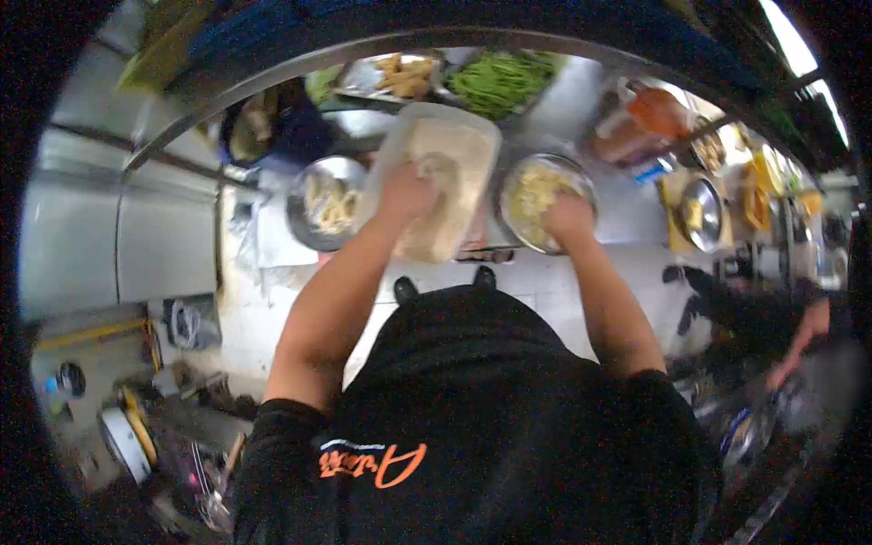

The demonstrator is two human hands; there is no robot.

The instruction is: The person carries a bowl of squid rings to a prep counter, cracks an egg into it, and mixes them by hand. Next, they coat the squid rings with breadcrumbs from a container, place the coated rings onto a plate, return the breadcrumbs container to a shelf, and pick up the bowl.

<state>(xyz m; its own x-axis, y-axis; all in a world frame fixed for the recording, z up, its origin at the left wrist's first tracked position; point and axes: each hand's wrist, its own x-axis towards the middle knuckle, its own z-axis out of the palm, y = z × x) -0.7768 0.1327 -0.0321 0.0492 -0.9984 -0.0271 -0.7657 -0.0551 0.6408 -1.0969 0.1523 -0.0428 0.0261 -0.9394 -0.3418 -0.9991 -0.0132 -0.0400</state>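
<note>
My left hand [409, 193] reaches into a long pale plastic tub [377, 177] that holds a beige powder [447, 195], which looks like flour or crumbs. Its fingers are blurred and partly hidden, so I cannot tell whether they hold anything. In a round metal bowl [522, 240] to the right lie pale yellow pieces [531, 193] of food. My right hand [569, 218] is down at the right side of this bowl, its fingers curled closed among the pieces; what they grip is hidden. Left of the tub stands another metal bowl [298, 234] with pale strips [334, 211] in it.
Behind the tub sit a tray of browned pieces [406, 74] and a heap of green vegetables [500, 82]. A metal rail [427, 40] arches overhead. Farther right are an orange-and-clear plastic bag [649, 113] and a metal bowl [708, 222]. Another person's arm [804, 341] shows at the right.
</note>
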